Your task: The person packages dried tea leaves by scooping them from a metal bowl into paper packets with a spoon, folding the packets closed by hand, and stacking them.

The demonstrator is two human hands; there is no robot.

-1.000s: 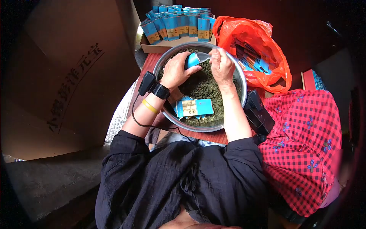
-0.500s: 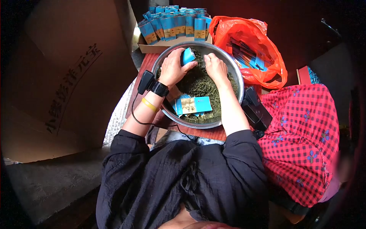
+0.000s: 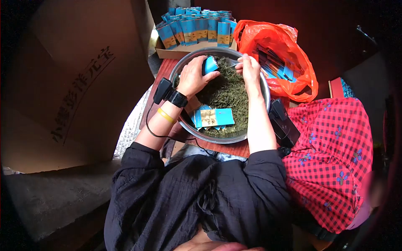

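Note:
My left hand [image 3: 191, 77] is wrapped round a small blue packet [image 3: 210, 65], tilted over the far side of a metal basin [image 3: 217, 139]. Dark green dried leaves [image 3: 228, 92] fill much of that basin. My right hand [image 3: 250, 73] pinches the handle of a metal spoon [image 3: 233, 63], whose bowl end points left toward the packet, a short way from it. Whether leaves lie on the spoon is too small to tell. Flat blue-and-gold packets [image 3: 224, 116] lie in a small pile on the leaves at the near side.
Behind the basin, a cardboard tray [image 3: 171, 53] holds rows of upright blue packets [image 3: 190, 31]. An orange-red plastic bag [image 3: 307, 79] with more packets stands at the right. A large cardboard box [image 3: 50, 92] rises on the left. Red checked cloth [image 3: 331, 154] covers something at the right.
My right hand has moved right and slightly up from the basin's middle, and the spoon now shows. My left hand keeps the packet in nearly the same place. The view has shifted slightly.

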